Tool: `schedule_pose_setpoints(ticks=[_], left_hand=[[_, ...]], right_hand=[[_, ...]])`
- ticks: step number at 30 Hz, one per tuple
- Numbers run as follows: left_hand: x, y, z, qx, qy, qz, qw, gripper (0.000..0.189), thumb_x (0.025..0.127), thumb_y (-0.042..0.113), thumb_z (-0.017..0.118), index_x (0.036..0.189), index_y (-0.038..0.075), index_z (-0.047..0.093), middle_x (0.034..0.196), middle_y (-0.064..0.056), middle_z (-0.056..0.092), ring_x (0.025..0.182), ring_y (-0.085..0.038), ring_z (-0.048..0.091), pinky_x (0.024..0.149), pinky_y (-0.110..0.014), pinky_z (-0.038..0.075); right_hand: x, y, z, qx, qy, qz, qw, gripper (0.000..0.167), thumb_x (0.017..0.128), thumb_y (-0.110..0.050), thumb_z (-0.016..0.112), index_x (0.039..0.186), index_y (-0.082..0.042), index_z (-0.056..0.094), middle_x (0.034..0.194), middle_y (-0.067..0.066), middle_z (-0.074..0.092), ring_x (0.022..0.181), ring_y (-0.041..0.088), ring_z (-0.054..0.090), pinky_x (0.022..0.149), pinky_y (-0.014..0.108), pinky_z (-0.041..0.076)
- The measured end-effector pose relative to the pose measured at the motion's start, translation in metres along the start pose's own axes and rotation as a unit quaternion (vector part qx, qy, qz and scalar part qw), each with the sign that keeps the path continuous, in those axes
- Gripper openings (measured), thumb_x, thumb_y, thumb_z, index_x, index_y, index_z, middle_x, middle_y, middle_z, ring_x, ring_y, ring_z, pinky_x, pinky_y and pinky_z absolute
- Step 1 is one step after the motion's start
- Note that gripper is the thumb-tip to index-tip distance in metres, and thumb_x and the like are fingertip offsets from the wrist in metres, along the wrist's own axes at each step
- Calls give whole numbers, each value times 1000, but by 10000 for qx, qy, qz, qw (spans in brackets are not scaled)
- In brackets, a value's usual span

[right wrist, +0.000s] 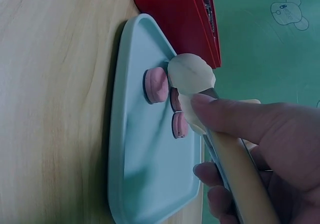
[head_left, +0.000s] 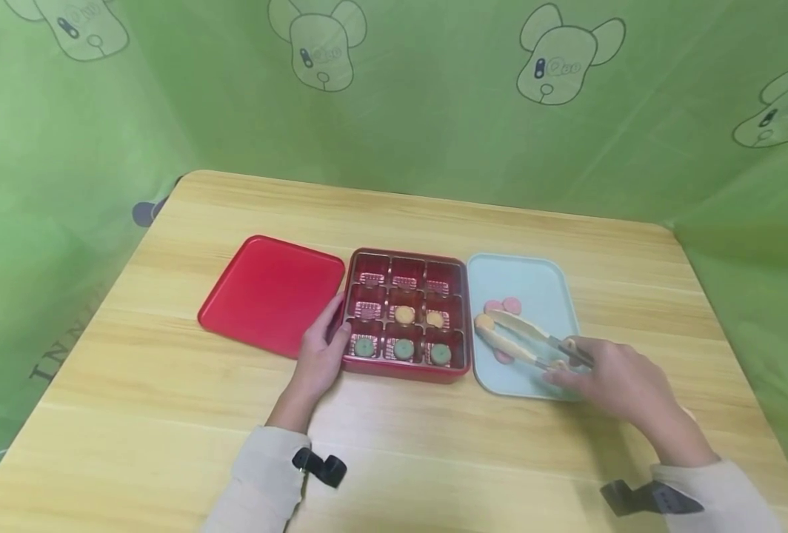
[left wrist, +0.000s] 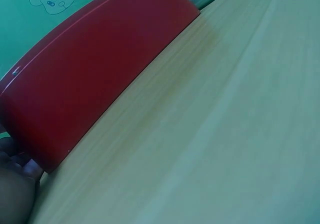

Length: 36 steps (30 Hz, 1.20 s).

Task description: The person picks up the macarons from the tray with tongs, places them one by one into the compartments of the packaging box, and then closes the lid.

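Note:
A red square box [head_left: 457,374] with a clear divided insert sits mid-table. Green macarons [head_left: 403,349] fill its front row, one per compartment; yellow macarons [head_left: 404,315] lie in the middle and right compartments of the middle row. My left hand [head_left: 321,352] rests against the box's left wall, thumb at the rim. My right hand [head_left: 623,381] grips tongs [head_left: 517,324] with cream tips over a pale blue tray [head_left: 527,277]. A yellow macaron [head_left: 483,323] is at the tong tips, near the tray's left edge. Pink macarons [right wrist: 156,85] lie on the tray below.
A red lid [head_left: 270,292] lies left of the box, its near right corner behind my left hand. The tray stands close against the box's right side. Green printed cloth [head_left: 434,133] hangs behind the wooden table [head_left: 427,451].

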<state>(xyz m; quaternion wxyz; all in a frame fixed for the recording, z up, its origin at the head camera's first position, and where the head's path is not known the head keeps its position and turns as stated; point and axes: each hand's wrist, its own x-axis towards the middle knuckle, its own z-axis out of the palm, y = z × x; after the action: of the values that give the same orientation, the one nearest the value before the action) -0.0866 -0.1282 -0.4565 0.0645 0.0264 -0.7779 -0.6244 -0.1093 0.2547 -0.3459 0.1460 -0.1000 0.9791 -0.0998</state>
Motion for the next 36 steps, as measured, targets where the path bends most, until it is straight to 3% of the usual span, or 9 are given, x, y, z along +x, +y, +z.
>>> schedule_pose_setpoints(ticks=[4, 10, 25, 34, 36], left_hand=[[0, 1, 0, 9, 2, 70, 10000, 53, 95, 13, 50, 146, 12, 36, 149, -9, 38, 139, -25, 31, 116, -40, 25], [1, 1, 0, -19, -1, 38, 10000, 53, 95, 12, 50, 146, 13, 36, 149, -9, 38, 139, -24, 31, 116, -38, 25], [-1, 2, 0, -10, 15, -63, 10000, 52, 95, 12, 49, 145, 15, 37, 148, -8, 39, 139, -23, 32, 116, -38, 25], [0, 2, 0, -73, 8, -4, 10000, 52, 95, 11, 49, 145, 14, 37, 148, -8, 39, 139, -23, 31, 116, -37, 26], [0, 3, 0, -86, 8, -9, 10000, 53, 95, 11, 49, 146, 14, 37, 148, -9, 38, 139, -24, 32, 116, -37, 26]], right_hand=[[-2, 0, -3, 9, 109, 2, 9999, 57, 76, -65, 63, 101, -14, 65, 78, 5, 61, 63, 19, 49, 46, 28, 35], [-4, -5, -7, 78, 329, -93, 9994, 47, 77, -62, 64, 89, -17, 62, 69, 0, 56, 58, 17, 46, 44, 28, 33], [1, -22, -23, 105, 478, -68, 9988, 62, 78, -64, 62, 107, -10, 64, 73, 4, 60, 61, 19, 49, 47, 28, 35], [6, -36, -22, 112, 727, -297, 9968, 49, 77, -61, 65, 96, -16, 64, 68, 0, 56, 62, 19, 48, 49, 27, 34], [8, -41, -21, 91, 700, -332, 9970, 53, 75, -64, 65, 99, -16, 65, 68, 0, 56, 62, 19, 48, 50, 27, 34]])
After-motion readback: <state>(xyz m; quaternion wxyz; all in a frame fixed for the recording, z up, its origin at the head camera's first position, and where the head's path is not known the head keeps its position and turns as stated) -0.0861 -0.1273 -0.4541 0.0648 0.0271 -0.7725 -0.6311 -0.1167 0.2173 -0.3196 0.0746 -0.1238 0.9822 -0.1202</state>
